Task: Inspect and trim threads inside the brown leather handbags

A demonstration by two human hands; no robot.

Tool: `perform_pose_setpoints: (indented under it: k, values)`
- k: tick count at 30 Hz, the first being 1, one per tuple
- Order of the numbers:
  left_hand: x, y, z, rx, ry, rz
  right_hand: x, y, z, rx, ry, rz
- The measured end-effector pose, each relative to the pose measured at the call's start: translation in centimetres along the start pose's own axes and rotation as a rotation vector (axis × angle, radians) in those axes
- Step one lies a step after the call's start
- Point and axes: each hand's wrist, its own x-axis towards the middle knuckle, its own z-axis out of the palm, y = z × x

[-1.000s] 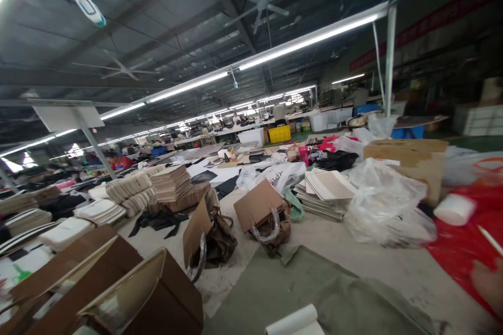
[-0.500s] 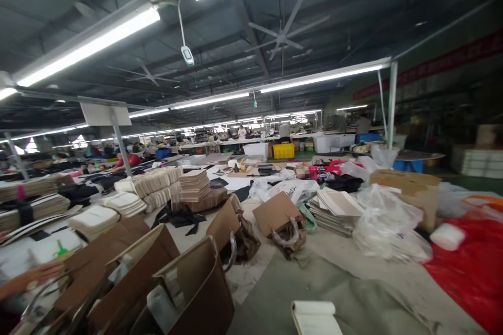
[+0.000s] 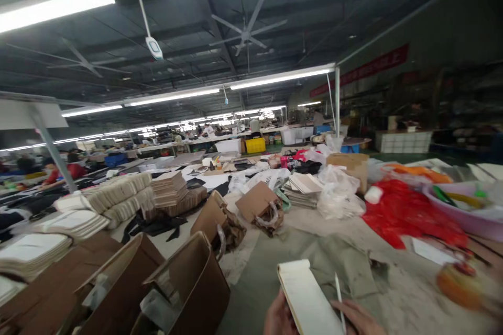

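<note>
Farthest to the left of the notepad (image 3: 310, 298), layered stacks of white-topped panels (image 3: 35, 251) are set out. Nearer the notepad on the same side, open brown bag bodies (image 3: 192, 280) are stood in a row, with pale wrapping seen inside. Beyond these, left of the notepad, black fabric strips (image 3: 153, 226) are spread beside a pile of tan boards (image 3: 168, 188).

Beyond the notepad and slightly left of it, two brown handbags (image 3: 257, 203) are placed, their handles wrapped in clear film. Under and around the notepad, a grey-green cloth (image 3: 271, 259) is laid over the bench (image 3: 412, 298).

The notepad itself is held up at the lower edge of the view, its cover folded over the top. Its left edge is gripped by the left hand (image 3: 280, 316). At its right edge a white pen (image 3: 339, 293) is pinched by the right hand (image 3: 359, 318); whether the page is touched by the pen cannot be told.

Beyond the notepad to its right, a clear plastic bag (image 3: 340, 196) is bunched up, then red plastic sheeting (image 3: 416, 214). Farthest right of the notepad, a lilac basin (image 3: 487, 222) is partly shown, with a blurred orange object (image 3: 459, 285) nearer.
</note>
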Motion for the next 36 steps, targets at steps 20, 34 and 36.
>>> perform_pose_setpoints:
  k: [20,34,36]
  values:
    - [-4.4,-0.1,-7.4,1.800,-0.005,1.011,-1.1,-1.3,-1.2,0.014,0.321,-0.040]
    - [-5.3,0.4,-6.0,1.824,-0.010,0.926,4.0,-12.1,6.4,0.826,0.089,0.315]
    - [-5.3,0.4,-6.0,1.820,-0.017,0.922,4.5,-12.3,7.5,0.712,0.046,0.276]
